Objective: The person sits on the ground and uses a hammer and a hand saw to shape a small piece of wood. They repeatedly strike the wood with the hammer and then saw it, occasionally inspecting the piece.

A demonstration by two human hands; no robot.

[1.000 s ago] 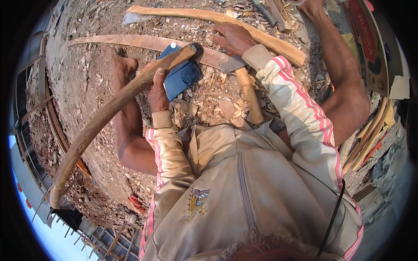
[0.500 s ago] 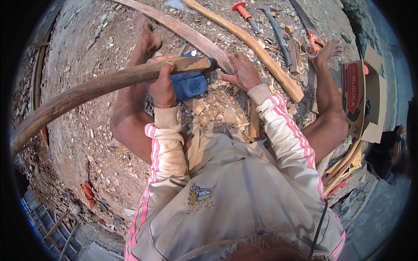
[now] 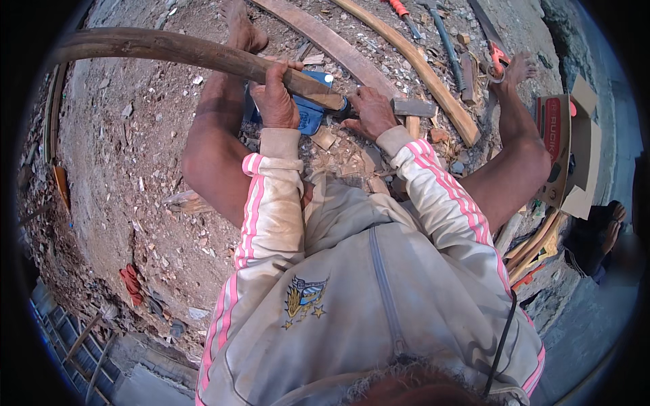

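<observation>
My left hand [image 3: 276, 101] is closed around a thick, curved wooden pole [image 3: 183, 53], close to its right end. The pole runs off to the upper left and has a dark collar at its right end. Fingers curled, my right hand [image 3: 372, 115] is at that collar. A flat grey metal piece [image 3: 414, 107] sticks out to the right from under this hand; the hand hides whether it joins the pole. Below the pole's end lies a blue flat item [image 3: 310, 120], partly covered by my left hand and the pole.
Beyond my hands lie a curved plank [image 3: 332, 44] and a curved yellowish timber [image 3: 420, 64]. Farther right are a red-gripped chisel [image 3: 406, 17], a hammer [image 3: 447, 51] and an orange-handled saw [image 3: 497, 57]. An open cardboard box [image 3: 558, 145] stands right of my leg. Wood chips litter the ground.
The pole's far end has swung up and away from the lower left. The grey metal piece now shows to the right of my right hand. The whole view has shifted slightly.
</observation>
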